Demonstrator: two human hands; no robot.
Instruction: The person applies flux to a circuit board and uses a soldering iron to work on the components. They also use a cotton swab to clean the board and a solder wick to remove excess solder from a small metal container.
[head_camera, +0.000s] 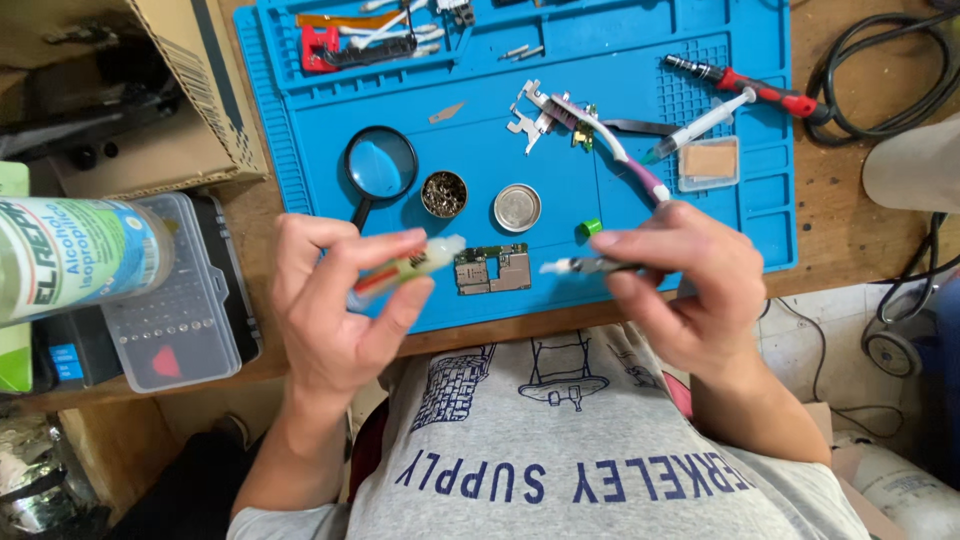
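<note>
Head view: my left hand (335, 300) grips a small tube (405, 268), my right hand (680, 285) pinches a slim tool (585, 266). The board (492, 268) lies between them on the blue mat (500, 150), apparently untreated; application seems not yet started.

Blue work mat (700, 215) on wooden bench (850, 220). Magnifying glass (380, 165) at mat centre-left; just beside it small round dish of screws (443, 194), then round metal tin (517, 208). Toothbrush (610, 140) lies diagonally, bristles near metal bracket (528, 112). Syringe (700, 125) above clear box (709, 163). Red-handled screwdriver (755, 88) at mat's far right. Cardboard box (200, 80) and clear bit case (185, 300) off mat's left edge. Black cable (880, 70) coils at bench's right end.
</note>
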